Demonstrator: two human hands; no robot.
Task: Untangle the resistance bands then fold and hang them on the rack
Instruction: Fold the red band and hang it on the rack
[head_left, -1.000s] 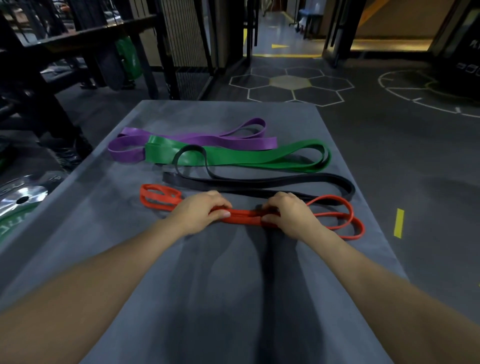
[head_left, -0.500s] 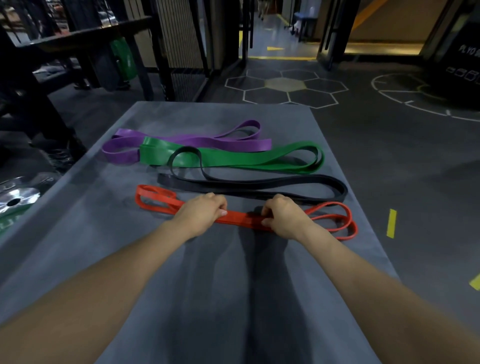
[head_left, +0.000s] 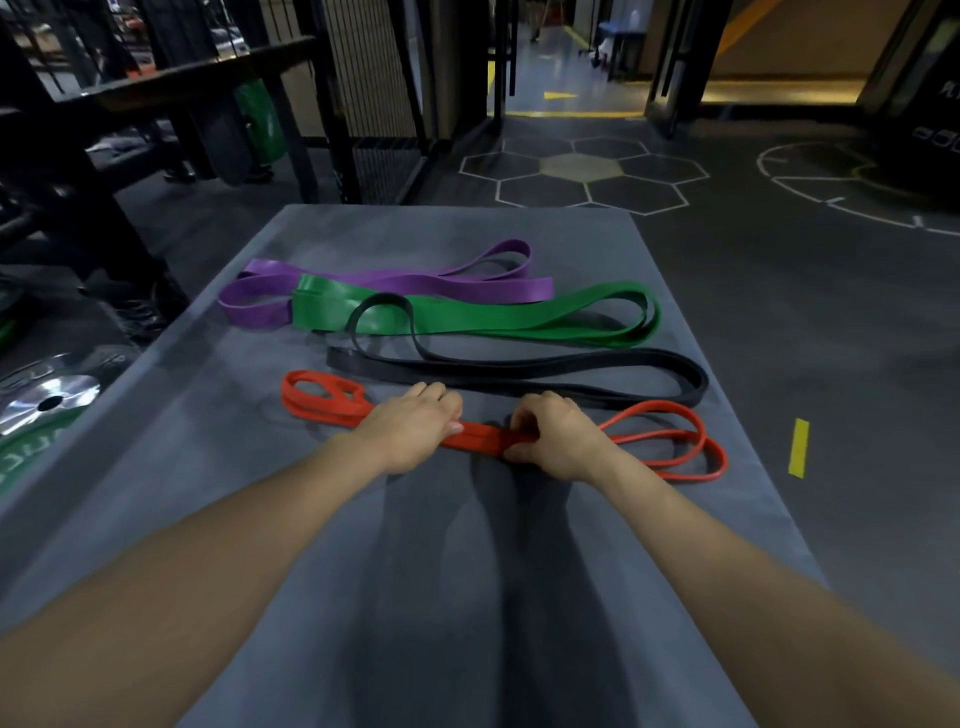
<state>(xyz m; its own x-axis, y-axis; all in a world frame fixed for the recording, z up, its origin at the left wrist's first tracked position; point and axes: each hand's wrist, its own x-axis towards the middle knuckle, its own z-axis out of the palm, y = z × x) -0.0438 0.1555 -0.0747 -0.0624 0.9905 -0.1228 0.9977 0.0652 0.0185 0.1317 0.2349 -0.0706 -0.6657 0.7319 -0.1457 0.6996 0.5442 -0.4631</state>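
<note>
Red band (head_left: 475, 435) under both hands (head_left: 485, 428)

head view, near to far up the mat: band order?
red band, gripped by left hand and right hand → black band → green band → purple band

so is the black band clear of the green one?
No: the black band has a loop at its left end lying over the green band.
</note>
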